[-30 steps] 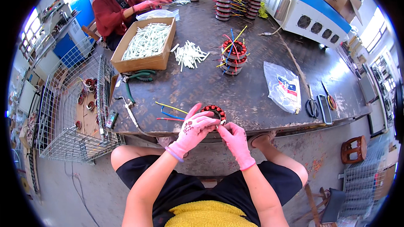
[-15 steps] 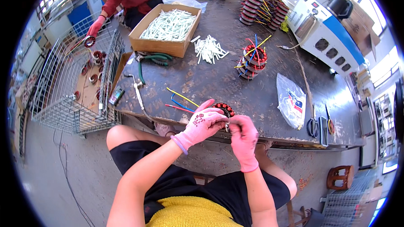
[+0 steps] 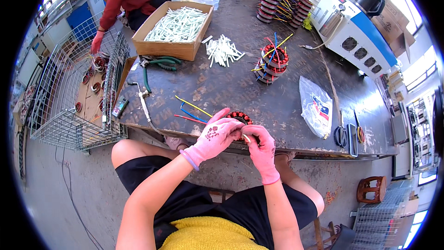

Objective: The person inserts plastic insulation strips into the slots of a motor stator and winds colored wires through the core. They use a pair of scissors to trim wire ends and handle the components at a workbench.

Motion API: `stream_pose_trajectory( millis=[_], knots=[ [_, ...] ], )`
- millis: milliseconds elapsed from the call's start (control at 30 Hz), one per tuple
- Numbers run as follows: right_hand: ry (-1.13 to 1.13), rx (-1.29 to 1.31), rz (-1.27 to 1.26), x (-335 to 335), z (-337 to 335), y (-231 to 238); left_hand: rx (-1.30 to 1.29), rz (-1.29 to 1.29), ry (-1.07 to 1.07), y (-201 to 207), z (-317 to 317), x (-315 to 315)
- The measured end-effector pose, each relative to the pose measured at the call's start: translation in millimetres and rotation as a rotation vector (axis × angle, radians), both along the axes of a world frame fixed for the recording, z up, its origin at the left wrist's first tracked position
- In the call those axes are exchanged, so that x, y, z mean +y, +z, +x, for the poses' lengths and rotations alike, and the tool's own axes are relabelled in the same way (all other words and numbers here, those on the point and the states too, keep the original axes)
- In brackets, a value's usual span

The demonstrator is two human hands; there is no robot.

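The wound ring (image 3: 239,116) sits in the left grip (image 3: 215,137) at the near edge of the dark surface (image 3: 199,85), its far arc showing just beyond the fingers. Blocks of bright red winding stand side by side around a dark core; the near part is hidden by the gloves, and whether its underside touches the surface cannot be told. A yellow lead (image 3: 193,106), a blue lead (image 3: 195,116) and a red lead (image 3: 190,119) come out from behind the left grip and spread to its left.

The left grip, pink-gloved, is curled closed on the ring's left side. The right grip (image 3: 261,143), gloved alike, is just beside it at the ring's near right, thumb and forefinger pinched on a small pale piece (image 3: 247,138), mostly covered.

Well beyond the left grip and to its left, an open cardboard box (image 3: 166,51) is heaped with short white tubes (image 3: 178,23) lying every way; a loose pile (image 3: 223,51) of similar tubes lies just right of it. Far to the left of both grips, a wire basket (image 3: 78,130) holds several red-wound rings (image 3: 96,86) on a brown bottom. Right of the right grip and farther off lies a crumpled clear plastic bag (image 3: 312,122) with a coloured print.
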State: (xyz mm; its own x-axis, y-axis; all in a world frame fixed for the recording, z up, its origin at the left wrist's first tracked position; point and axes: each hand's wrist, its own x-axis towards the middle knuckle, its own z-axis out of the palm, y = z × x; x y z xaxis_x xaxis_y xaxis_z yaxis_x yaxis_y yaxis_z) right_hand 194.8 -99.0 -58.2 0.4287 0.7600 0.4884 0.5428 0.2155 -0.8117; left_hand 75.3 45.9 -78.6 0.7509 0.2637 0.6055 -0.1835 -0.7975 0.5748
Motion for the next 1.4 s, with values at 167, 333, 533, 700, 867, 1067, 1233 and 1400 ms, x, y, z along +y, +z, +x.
stream_pose_trajectory(
  millis=[167, 333, 533, 700, 867, 1067, 1233, 1400],
  knots=[
    [0.056, 0.559, -0.102, -6, -18, 8, 0.0, 0.041, 0.048, -6, -2, 0],
    [-0.035, 0.048, -0.073, -7, -16, 3, -0.014, 0.029, 0.037, 0, -2, -2],
    [0.036, 0.77, -0.086, -8, -22, 0, 0.018, 0.092, 0.085, 0, -1, -2],
    [0.01, 0.838, -0.084, -41, -41, -15, 0.029, 0.166, 0.061, -2, -2, -8],
    [-0.022, 0.827, -0.076, 1, -21, 23, 0.05, 0.201, 0.0, 4, 0, 0],
    [-0.091, 0.565, -0.318, 31, -1, 43, 0.066, 0.226, -0.038, 9, 6, 1],
    [-0.064, 0.549, -0.268, 42, 8, 25, 0.12, 0.233, -0.036, 9, 8, -1],
    [0.001, 0.745, -0.18, 44, 12, 28, 0.156, 0.261, -0.037, 15, 8, -1]
  ],
)
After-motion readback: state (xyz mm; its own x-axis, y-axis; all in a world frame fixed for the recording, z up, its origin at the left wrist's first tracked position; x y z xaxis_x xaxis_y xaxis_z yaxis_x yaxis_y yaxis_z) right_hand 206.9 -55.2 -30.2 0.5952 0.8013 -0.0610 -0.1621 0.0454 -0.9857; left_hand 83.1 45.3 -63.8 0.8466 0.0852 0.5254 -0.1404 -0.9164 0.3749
